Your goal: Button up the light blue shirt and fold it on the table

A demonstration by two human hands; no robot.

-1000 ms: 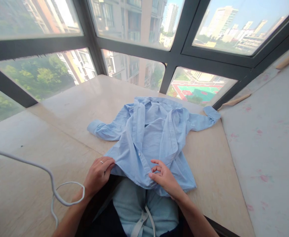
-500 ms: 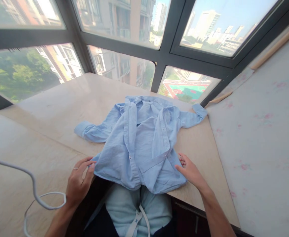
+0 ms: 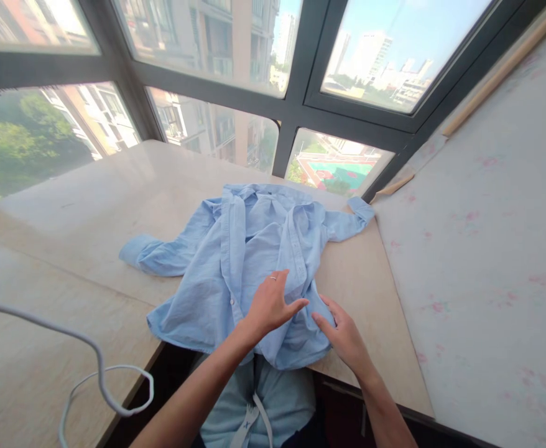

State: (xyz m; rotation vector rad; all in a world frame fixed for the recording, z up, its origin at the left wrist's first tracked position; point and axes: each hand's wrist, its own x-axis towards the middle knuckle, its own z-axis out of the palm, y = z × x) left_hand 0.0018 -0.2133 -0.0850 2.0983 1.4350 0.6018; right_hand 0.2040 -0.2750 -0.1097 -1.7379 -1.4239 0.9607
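Note:
A light blue button-up shirt (image 3: 203, 267) lies unbuttoned with its front up, its collar away from me and its hem at the near edge of the table. Both sleeves spread outward with folded cuffs. My left hand (image 3: 270, 305), with a ring on one finger, is over the shirt's front, right of the middle; its fingers are stretched out and its thumb is apart. At the right side edge of the shirt is my right hand (image 3: 345, 333), thumb and fingers apart, with the cloth's edge between them. Nothing is gripped by either hand.
The pale tabletop (image 3: 91, 249) reaches to large dark-framed windows (image 3: 296, 102). A white cable (image 3: 81, 339) loops at the left, out over the table's edge. On the right stands a flower-patterned wall (image 3: 487, 249). My legs (image 3: 286, 404) are below the near edge.
My left hand has left the shirt's lower left corner and swung right across its front. My right hand has come onto the right side edge. The view has shifted slightly right.

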